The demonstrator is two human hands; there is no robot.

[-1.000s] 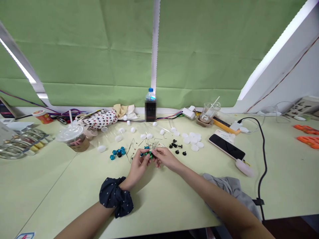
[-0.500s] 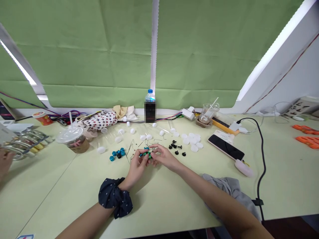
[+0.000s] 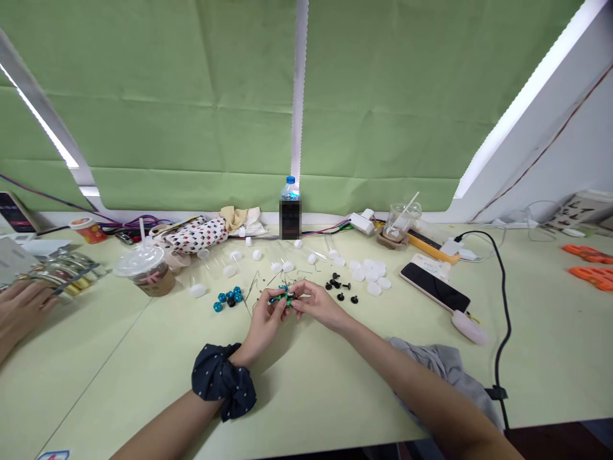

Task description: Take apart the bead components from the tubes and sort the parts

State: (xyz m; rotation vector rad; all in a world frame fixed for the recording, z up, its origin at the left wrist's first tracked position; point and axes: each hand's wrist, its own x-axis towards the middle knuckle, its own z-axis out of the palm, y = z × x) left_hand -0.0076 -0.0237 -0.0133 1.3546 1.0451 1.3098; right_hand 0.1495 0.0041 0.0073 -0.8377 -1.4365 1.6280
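My left hand (image 3: 264,317) and my right hand (image 3: 317,305) meet over the middle of the pale green table (image 3: 311,390). Both pinch a small beaded piece (image 3: 282,297) of green, blue and black beads on thin wire. A dark dotted scrunchie (image 3: 223,388) sits on my left wrist. Loose blue and black beads (image 3: 228,298) lie just left of my hands. Small black pegs (image 3: 341,285) lie to the right. Thin wires (image 3: 253,287) lie behind my hands.
White caps (image 3: 370,273) are scattered behind. A lidded drink cup (image 3: 146,269), water bottle (image 3: 290,209), phone (image 3: 434,285), black cable (image 3: 501,306) and grey cloth (image 3: 438,361) surround the spot. Another person's hand (image 3: 22,306) rests at the far left by a stack of clear containers (image 3: 60,271).
Another person's hand has come further in at the far left edge. My own hands stay together on the beaded piece with only small finger movement.
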